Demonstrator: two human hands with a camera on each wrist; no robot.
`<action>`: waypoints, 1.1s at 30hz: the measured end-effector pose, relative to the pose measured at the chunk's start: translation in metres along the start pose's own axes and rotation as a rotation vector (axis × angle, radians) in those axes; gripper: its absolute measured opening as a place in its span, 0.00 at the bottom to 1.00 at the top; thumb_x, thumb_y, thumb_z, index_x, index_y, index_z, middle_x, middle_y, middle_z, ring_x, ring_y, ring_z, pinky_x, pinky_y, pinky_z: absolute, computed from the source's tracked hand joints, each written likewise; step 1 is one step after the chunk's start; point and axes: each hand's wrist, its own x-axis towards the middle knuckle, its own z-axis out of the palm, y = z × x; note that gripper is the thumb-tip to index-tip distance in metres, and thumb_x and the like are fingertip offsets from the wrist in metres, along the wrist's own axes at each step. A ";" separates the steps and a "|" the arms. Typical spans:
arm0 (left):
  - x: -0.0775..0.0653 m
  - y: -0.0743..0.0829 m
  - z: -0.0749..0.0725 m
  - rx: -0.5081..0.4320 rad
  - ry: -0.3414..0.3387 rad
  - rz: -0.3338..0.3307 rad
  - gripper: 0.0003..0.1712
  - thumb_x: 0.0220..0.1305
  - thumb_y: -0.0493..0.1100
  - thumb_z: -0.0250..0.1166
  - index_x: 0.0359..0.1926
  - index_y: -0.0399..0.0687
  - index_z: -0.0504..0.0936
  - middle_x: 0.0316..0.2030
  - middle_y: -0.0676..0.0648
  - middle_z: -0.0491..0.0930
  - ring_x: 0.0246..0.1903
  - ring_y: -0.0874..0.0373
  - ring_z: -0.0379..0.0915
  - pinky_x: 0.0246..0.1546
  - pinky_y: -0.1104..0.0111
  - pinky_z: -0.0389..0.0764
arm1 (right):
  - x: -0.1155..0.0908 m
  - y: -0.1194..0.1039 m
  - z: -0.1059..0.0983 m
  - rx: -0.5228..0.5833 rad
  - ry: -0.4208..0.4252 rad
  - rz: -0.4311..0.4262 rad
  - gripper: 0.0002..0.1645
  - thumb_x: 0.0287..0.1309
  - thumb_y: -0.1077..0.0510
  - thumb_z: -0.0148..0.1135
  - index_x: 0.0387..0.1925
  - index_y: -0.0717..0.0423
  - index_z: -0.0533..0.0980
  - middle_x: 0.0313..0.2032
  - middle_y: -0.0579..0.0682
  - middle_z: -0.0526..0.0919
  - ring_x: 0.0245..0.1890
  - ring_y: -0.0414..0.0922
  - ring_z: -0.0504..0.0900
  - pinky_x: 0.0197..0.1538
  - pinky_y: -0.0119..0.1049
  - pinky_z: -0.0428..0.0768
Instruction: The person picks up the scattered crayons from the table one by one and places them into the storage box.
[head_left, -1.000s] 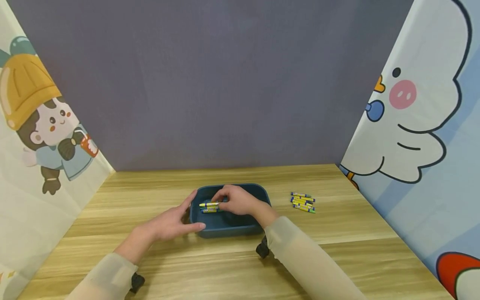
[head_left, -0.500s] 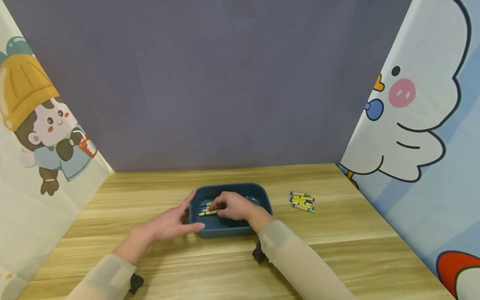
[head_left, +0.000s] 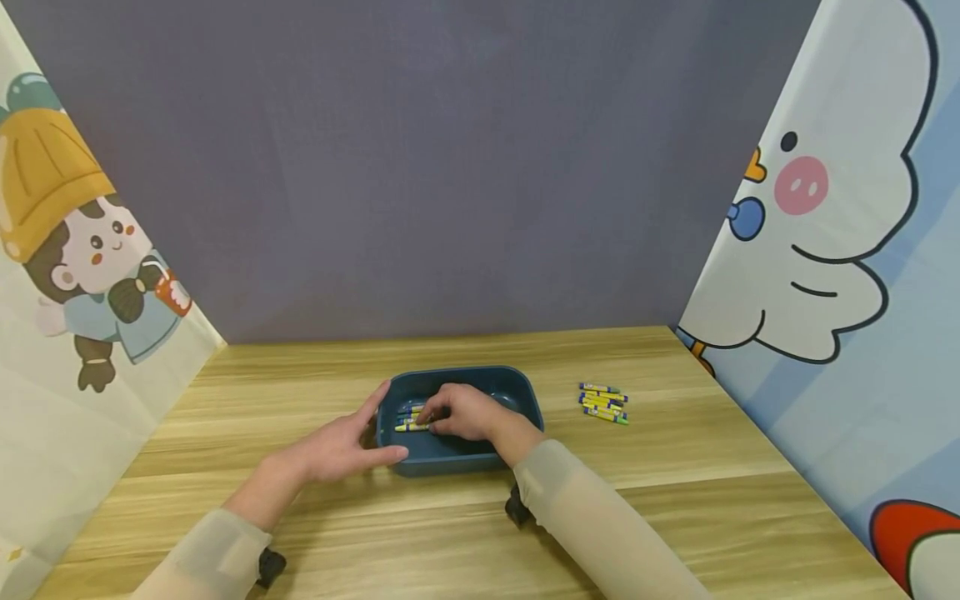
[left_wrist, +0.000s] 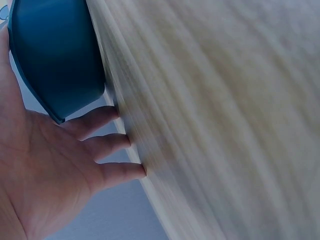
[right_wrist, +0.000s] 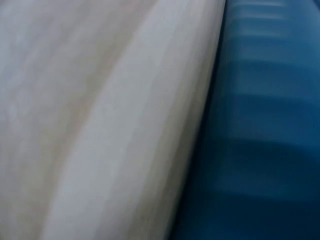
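My right hand (head_left: 472,412) reaches down into a dark blue plastic bin (head_left: 465,461). Its thumb and index finger pinch the right end of a yellow-wrapped crayon (head_left: 411,427), the nearest of several lying side by side at the bin's left end. The fingertips partly cover those crayons. At that end my left hand (head_left: 334,450) spans the outside, thumb at the front corner and fingers toward the back one. In the left wrist view, the left hand (left_wrist: 55,165) has its fingers spread, with several fingertips down on the wooden table (left_wrist: 215,120) beside the bin (left_wrist: 60,55).
Several more yellow-and-blue crayons (head_left: 602,403) lie in a loose pile on the table, right of the bin. A grey panel (head_left: 450,167) stands behind the table, and printed cartoon panels flank it. The right wrist view holds only table and bin wall (right_wrist: 260,150).
My right hand has shifted slightly toward me inside the bin, bringing the pinched crayon down to the front of the row. The left hand stays at the bin's left end.
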 end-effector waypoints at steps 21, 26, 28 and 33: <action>0.000 -0.002 0.000 -0.025 -0.015 -0.002 0.68 0.72 0.74 0.67 0.91 0.59 0.31 0.78 0.34 0.73 0.70 0.40 0.79 0.69 0.40 0.78 | -0.003 -0.004 -0.003 0.002 0.049 -0.023 0.12 0.75 0.56 0.71 0.55 0.42 0.91 0.47 0.42 0.85 0.42 0.35 0.78 0.51 0.33 0.81; 0.000 -0.002 0.001 -0.037 -0.018 -0.002 0.69 0.71 0.73 0.68 0.91 0.61 0.30 0.79 0.35 0.72 0.68 0.42 0.80 0.67 0.42 0.80 | -0.014 -0.009 -0.020 0.024 0.104 -0.042 0.14 0.78 0.54 0.68 0.59 0.45 0.90 0.50 0.45 0.86 0.40 0.37 0.79 0.47 0.35 0.82; 0.000 -0.002 0.001 -0.033 -0.013 0.000 0.69 0.71 0.74 0.68 0.91 0.61 0.30 0.78 0.34 0.72 0.68 0.42 0.80 0.67 0.41 0.79 | -0.020 -0.007 -0.029 0.049 0.131 -0.050 0.14 0.79 0.53 0.67 0.59 0.45 0.89 0.50 0.45 0.86 0.39 0.37 0.78 0.45 0.34 0.81; 0.001 -0.001 0.001 -0.014 0.009 -0.009 0.70 0.70 0.74 0.68 0.91 0.60 0.32 0.78 0.34 0.73 0.67 0.40 0.80 0.69 0.40 0.78 | -0.043 0.007 -0.057 0.120 0.222 -0.042 0.13 0.77 0.54 0.69 0.58 0.46 0.90 0.49 0.49 0.86 0.31 0.38 0.76 0.37 0.34 0.80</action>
